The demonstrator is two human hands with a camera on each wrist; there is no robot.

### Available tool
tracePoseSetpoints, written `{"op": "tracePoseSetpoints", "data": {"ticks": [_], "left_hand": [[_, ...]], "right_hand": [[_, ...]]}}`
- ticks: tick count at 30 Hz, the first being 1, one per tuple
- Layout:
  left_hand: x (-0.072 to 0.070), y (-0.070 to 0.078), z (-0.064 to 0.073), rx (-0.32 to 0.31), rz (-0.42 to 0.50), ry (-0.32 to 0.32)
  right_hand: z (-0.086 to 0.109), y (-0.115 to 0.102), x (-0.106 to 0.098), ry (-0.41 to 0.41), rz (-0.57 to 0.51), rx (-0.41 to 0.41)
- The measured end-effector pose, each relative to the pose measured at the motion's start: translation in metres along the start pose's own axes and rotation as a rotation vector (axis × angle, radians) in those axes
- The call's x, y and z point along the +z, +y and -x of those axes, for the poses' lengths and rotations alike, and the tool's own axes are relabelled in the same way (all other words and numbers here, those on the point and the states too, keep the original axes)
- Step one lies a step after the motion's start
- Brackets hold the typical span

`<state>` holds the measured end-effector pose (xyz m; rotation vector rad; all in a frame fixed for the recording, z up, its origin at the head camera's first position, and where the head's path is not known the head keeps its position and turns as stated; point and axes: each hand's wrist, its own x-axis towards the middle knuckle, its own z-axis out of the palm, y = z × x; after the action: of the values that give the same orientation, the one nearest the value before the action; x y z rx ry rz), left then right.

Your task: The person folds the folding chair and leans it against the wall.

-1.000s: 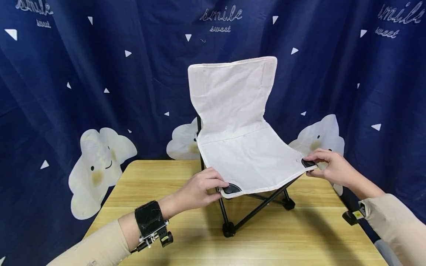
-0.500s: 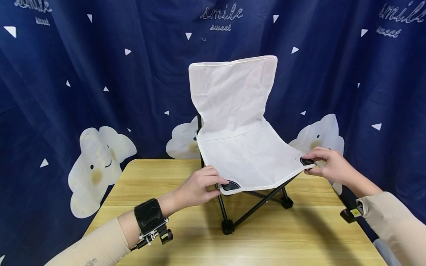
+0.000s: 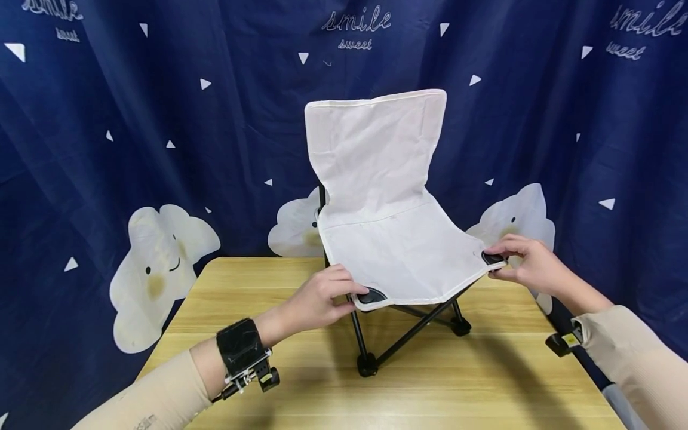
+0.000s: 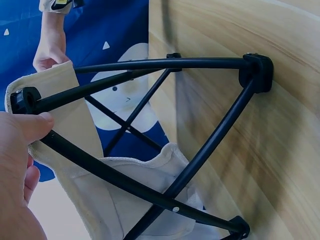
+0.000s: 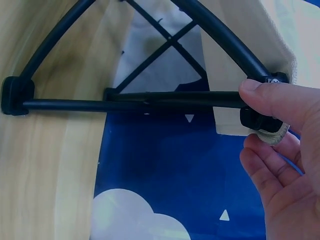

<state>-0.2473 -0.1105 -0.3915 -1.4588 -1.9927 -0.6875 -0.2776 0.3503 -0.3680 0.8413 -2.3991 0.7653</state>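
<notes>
A white fabric folding chair (image 3: 398, 251) with black tube legs stands unfolded on the table. My left hand (image 3: 325, 298) pinches the seat's front left corner, fingers on the black corner patch (image 3: 372, 295) and thumb below. In the left wrist view that thumb (image 4: 37, 126) lies by the black joint under the seat. Over at the front right corner, my right hand (image 3: 529, 266) grips the other black patch (image 3: 491, 258). From below, the right wrist view shows its thumb (image 5: 270, 97) against the leg tube near the corner joint (image 5: 260, 120). The crossed legs (image 4: 175, 192) are spread apart.
The wooden table (image 3: 242, 358) has a light grain and rounded far corners. Behind it hangs a dark blue curtain (image 3: 242, 119) with white triangles and cloud figures. Black feet (image 3: 367, 364) of the chair rest on the tabletop.
Both hands keep their hold on the front corners. The front of the seat has shifted slightly back, and the right corner has moved slightly left, toward the left hand.
</notes>
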Motion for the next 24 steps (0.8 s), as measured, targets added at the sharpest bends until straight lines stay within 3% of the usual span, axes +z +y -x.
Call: {"op": "tracePoseSetpoints", "data": {"ticks": [12, 24], "left_hand": [[-0.0032, -0.0052, -0.0002, -0.029, 0.019, 0.022], [0.0035, -0.0083, 0.0064, 0.026, 0.043, 0.119]], "right_hand": [[-0.0037, -0.0062, 0.0021, 0.019, 0.010, 0.018], [-0.0052, -0.0071, 0.0029, 0.026, 0.004, 0.008]]}}
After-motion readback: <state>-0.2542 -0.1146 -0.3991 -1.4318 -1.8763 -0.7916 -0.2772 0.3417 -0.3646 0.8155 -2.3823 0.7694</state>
